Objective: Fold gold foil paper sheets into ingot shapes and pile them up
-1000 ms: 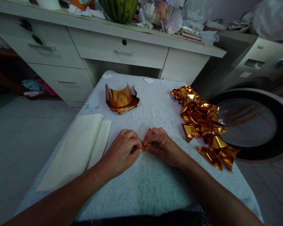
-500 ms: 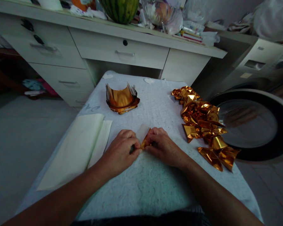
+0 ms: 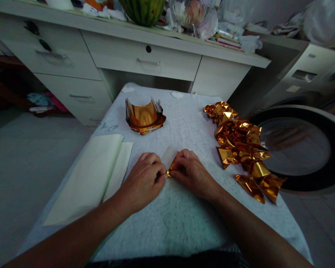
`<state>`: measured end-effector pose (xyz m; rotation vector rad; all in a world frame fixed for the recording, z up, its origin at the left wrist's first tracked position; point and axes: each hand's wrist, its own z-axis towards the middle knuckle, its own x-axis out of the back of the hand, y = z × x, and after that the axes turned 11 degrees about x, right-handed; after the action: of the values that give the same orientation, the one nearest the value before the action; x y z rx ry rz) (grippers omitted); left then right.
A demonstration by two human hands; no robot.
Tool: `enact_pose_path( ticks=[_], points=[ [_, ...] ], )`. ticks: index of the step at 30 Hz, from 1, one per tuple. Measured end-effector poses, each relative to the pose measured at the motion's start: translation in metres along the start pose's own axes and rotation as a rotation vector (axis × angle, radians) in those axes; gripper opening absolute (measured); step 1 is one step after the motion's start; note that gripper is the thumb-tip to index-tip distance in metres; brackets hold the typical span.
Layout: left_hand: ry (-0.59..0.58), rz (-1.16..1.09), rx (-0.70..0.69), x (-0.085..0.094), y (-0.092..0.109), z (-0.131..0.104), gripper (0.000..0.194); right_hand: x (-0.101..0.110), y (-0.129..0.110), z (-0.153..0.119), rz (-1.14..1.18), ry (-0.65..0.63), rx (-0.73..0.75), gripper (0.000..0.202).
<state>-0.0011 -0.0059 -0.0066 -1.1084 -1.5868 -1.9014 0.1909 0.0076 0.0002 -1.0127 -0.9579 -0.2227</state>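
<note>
Near the middle of the cloth-covered table, my left hand (image 3: 148,179) is closed, its fingertips pinched at the left tip of a small gold foil piece (image 3: 171,169). My right hand (image 3: 192,170) pinches the same foil from the right. A whitish translucent strip (image 3: 169,154) sticks up behind the foil, between the hands. Beyond them stands a curved stack of gold foil sheets (image 3: 143,116). Folded gold foil pieces (image 3: 240,143) lie in a row to the right. Pale paper sheets (image 3: 86,175) lie left of my left hand.
The table (image 3: 184,223) has a light patterned cloth. Behind it is a white counter with drawers (image 3: 139,56), holding a watermelon (image 3: 142,11) and a glass bowl (image 3: 190,15). At the right, a washing machine (image 3: 309,70) has its round door (image 3: 296,145) open beside the table edge.
The fingers of my left hand have closed up slightly and shifted a little at the foil's left tip. My right hand stays nearly in place. The view has moved slightly.
</note>
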Motion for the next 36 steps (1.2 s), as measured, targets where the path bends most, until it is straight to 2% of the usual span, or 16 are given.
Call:
enact_pose_path(
  ticks=[8, 21, 30, 36],
  points=[
    [0.064, 0.022, 0.019, -0.0049, -0.0030, -0.0006, 0.013, -0.0009, -0.0019, 0.0019, 0.006, 0.011, -0.026, 0.015],
    [0.043, 0.048, 0.040, -0.0026, -0.0001, -0.0012, 0.012, -0.0029, -0.0018, 0.0019, -0.031, 0.006, -0.020, 0.013],
    [0.041, 0.067, 0.098, -0.0039, 0.0012, -0.0019, 0.008, -0.0068, 0.0022, 0.0012, -0.052, 0.052, -0.007, 0.011],
    [0.008, 0.012, 0.119, -0.0015, -0.0007, -0.0024, 0.019, -0.0071, 0.0031, 0.0002, -0.062, 0.044, 0.003, 0.013]
  ],
)
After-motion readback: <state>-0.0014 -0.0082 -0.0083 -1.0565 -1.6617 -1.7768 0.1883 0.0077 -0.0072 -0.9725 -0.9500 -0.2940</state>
